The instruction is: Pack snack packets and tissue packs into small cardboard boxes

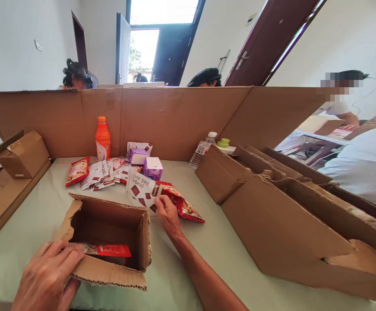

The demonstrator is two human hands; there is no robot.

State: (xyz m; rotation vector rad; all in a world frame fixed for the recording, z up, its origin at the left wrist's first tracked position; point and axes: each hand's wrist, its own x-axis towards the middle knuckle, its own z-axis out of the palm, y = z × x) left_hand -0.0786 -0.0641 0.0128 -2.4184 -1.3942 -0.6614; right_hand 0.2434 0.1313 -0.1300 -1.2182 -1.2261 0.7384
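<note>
My right hand point(169, 216) pinches the lower right corner of a white "Super Meal" packet point(140, 190), raised to the right of the box. Behind that hand lies a red snack bag point(186, 205). My left hand point(50, 272) grips the near left edge of an open cardboard box point(110, 274), fingers over the rim and thumb outside. Inside the box a red packet point(115, 250) leans along the near wall; its left end is partly hidden by my fingers. Further back sits a pile of white packets point(99, 172) beside another red bag point(78, 170).
Purple-and-white boxes point(153, 168) and an orange bottle point(102, 138) stand at the back. A clear bottle point(203, 149) leans near a green item point(223, 142). A large cardboard divider point(288, 229) lines the right, a small carton point(26, 157) the left. People are visible beyond the cardboard screen point(175, 116).
</note>
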